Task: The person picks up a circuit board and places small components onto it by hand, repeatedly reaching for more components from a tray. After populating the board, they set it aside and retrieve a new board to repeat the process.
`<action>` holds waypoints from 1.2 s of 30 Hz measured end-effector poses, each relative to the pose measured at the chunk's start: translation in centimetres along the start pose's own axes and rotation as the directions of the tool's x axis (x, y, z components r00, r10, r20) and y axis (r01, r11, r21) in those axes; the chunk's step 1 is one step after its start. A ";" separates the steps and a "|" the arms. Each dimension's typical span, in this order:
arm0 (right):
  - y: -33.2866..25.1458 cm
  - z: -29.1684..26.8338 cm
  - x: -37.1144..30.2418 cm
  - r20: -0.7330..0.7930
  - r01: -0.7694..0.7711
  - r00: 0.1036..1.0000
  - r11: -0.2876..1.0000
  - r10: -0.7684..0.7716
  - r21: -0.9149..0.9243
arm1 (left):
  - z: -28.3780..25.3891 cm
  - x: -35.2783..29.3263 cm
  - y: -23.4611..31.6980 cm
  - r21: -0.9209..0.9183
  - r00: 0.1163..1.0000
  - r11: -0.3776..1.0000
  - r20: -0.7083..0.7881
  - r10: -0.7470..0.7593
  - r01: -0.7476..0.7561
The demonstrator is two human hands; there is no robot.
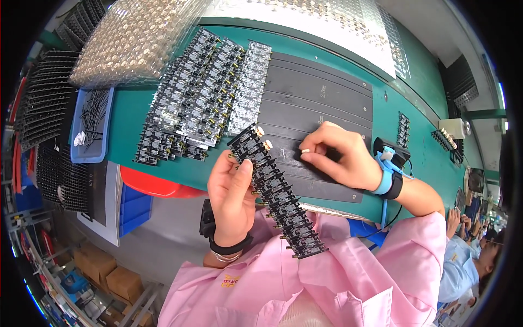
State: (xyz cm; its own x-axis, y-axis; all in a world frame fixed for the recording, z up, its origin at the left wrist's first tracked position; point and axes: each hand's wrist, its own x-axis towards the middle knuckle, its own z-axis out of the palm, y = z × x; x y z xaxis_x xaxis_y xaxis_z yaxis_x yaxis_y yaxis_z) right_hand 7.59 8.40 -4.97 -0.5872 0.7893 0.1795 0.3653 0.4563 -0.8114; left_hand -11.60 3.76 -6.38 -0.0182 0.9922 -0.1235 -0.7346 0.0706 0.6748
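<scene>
A long black panel of small circuit boards (283, 204) is gripped by my left hand (231, 191), its thumb on the panel's face. The panel slants from upper left to lower right in front of my chest. Two small round white parts (263, 138) sit at its upper end, and brass-coloured pins stick out along its left edge. Over the dark grey mat (321, 92), my right hand (340, 152) is closed in a pinch. A small whitish bit shows at its fingertips, too small to make out. My right wrist wears a blue strap (385, 166).
Several circuit board panels (190, 92) lie at the left of the green table (125, 120). Further left are a blue tray (90, 158) with thin dark pieces and bubble wrap (136, 38). A red stool (152, 184) stands below the table edge. Co-workers (460, 267) sit at right.
</scene>
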 end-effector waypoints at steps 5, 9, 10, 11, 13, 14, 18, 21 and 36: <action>-1.9 -1.1 0.1 0.064 -0.317 0.923 0.656 0.379 0.685 | 0.7 -0.3 -0.1 0.035 0.997 0.997 0.004 -0.074 0.074; -2.4 -1.2 -0.2 0.127 -0.333 0.907 0.500 0.401 0.800 | 1.1 -0.5 -0.4 0.059 0.991 0.992 0.078 -0.113 0.108; -2.5 -1.1 -0.2 0.134 -0.327 0.907 0.468 0.398 0.821 | 1.4 -0.6 -0.5 0.069 0.988 0.991 0.096 -0.121 0.115; -2.6 -1.1 -0.2 0.134 -0.327 0.908 0.469 0.397 0.820 | 1.5 -0.6 -0.5 0.078 0.985 0.990 0.113 -0.128 0.120; -2.9 -1.0 -0.2 0.120 -0.304 0.912 0.451 0.392 0.839 | 1.8 -0.7 -0.7 0.088 0.983 0.988 0.127 -0.134 0.123; -2.9 -1.0 -0.1 0.113 -0.293 0.914 0.442 0.389 0.848 | 1.9 -0.8 -0.7 0.099 0.980 0.987 0.139 -0.139 0.126; -2.8 -0.9 -0.2 0.114 -0.306 0.915 0.479 0.388 0.823 | 1.9 -0.9 -0.9 0.122 0.979 0.986 0.156 -0.133 0.115; -2.6 -1.2 -0.3 0.140 -0.342 0.908 0.503 0.395 0.794 | 1.8 -0.9 -0.8 0.131 0.979 0.985 0.159 -0.130 0.109; -5.5 -1.9 0.0 0.259 -0.497 0.868 0.721 0.424 0.483 | 1.9 -0.8 -0.8 0.163 0.983 0.986 0.176 -0.049 0.020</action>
State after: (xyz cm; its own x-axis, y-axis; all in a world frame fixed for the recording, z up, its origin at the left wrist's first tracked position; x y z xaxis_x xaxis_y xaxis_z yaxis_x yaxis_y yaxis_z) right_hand 6.91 6.71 0.50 -0.5419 0.7719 -0.3324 0.2064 -0.2612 -0.9430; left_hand -9.70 3.13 -5.39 0.1369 0.9902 -0.0264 -0.6145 0.1058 0.7818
